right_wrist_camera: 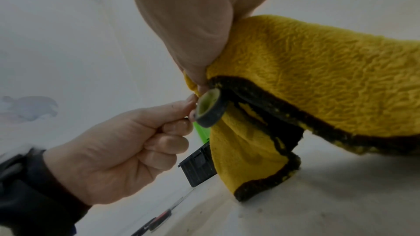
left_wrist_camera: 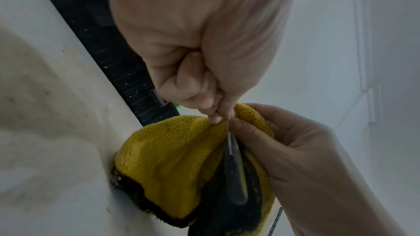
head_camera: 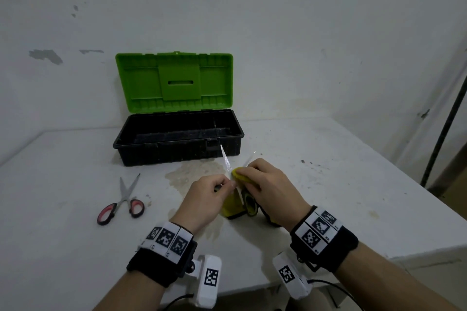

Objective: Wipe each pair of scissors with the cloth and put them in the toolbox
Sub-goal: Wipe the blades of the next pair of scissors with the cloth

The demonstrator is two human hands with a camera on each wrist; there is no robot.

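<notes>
A pair of scissors with black and yellow handles [head_camera: 250, 206] is held above the table, its open blades [head_camera: 225, 160] pointing toward the toolbox. My left hand [head_camera: 227, 184] pinches its metal shank [left_wrist_camera: 228, 128] near the pivot. My right hand [head_camera: 242, 171] grips the yellow cloth [head_camera: 231, 207], which is wrapped round one blade. One handle ring [right_wrist_camera: 210, 109] shows under the cloth [right_wrist_camera: 318, 78]. A second pair, with red handles [head_camera: 123, 199], lies flat on the table to the left. The toolbox [head_camera: 177, 145] stands open behind, its black base showing nothing inside.
The green lid [head_camera: 174, 81] stands upright against the wall. A brownish stain [head_camera: 192, 171] marks the white table [head_camera: 63, 184] in front of the box. The table's right edge runs near a dark pole [head_camera: 442, 129].
</notes>
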